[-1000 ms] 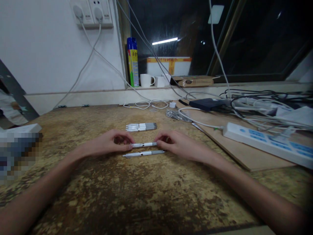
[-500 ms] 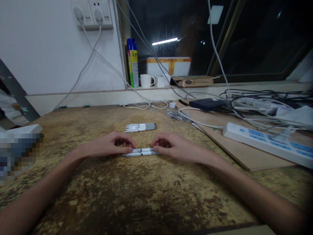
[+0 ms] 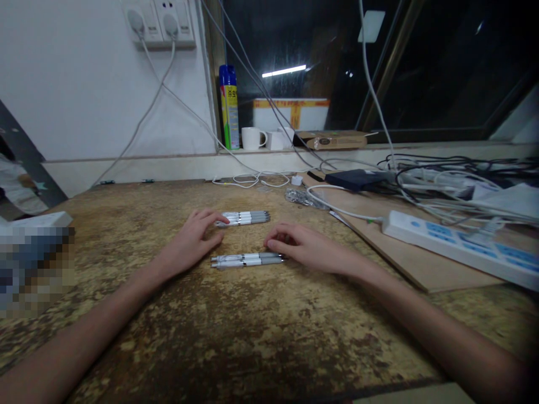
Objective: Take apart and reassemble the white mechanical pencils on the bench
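Observation:
Two white and grey pens [image 3: 248, 260] lie side by side on the worn wooden table in front of me. Behind them is a second row of several similar pens [image 3: 248, 217]. My left hand [image 3: 196, 235] is open, its forefinger reaching to the left end of the far row; whether it touches cannot be told. My right hand [image 3: 301, 247] hovers by the right end of the near pair, fingers loosely curled and nothing visible in them.
A white power strip [image 3: 458, 247] rests on a thin wooden board [image 3: 404, 261] at right, with tangled cables behind. A clear plastic packet [image 3: 301, 196] and a coiled white cable [image 3: 248, 180] lie at the back. A spray can [image 3: 228, 109] and a mug [image 3: 252, 138] stand on the sill.
Both hands have let go of the near pens. My left hand has moved away from me to the far row and spread its fingers; my right hand has lifted slightly.

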### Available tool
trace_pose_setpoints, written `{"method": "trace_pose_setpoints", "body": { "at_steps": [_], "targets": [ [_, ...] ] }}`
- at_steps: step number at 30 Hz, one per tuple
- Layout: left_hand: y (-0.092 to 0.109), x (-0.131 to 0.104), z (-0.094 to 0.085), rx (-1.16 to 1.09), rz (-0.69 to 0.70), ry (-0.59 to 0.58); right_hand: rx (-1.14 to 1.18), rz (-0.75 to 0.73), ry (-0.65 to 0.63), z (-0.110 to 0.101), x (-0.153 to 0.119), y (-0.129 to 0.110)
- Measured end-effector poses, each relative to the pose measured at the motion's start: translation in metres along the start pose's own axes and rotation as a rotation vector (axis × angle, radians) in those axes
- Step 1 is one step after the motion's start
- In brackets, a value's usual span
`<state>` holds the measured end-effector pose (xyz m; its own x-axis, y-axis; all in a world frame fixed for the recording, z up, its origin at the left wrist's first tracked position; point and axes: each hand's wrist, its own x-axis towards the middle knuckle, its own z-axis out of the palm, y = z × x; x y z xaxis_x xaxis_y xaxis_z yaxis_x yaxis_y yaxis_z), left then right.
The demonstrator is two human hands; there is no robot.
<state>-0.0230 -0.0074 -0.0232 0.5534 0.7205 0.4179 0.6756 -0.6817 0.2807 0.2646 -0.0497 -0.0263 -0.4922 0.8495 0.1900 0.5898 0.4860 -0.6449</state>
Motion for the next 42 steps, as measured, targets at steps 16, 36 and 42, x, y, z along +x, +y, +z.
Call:
{"method": "trace_pose_setpoints", "body": {
  "at_steps": [16, 36, 42],
  "targets": [
    [-0.002, 0.005, 0.007, 0.049, -0.046, -0.027, -0.041, 0.034, 0.047, -0.001, 0.003, 0.0],
    [0.038, -0.002, -0.002, -0.142, 0.031, -0.003, -0.309, -0.117, 0.246, 0.008, 0.007, 0.009],
    [0.041, -0.006, -0.009, -0.097, 0.085, -0.028, -0.396, -0.196, 0.182, 0.01, 0.01, 0.002]
  ]
}}
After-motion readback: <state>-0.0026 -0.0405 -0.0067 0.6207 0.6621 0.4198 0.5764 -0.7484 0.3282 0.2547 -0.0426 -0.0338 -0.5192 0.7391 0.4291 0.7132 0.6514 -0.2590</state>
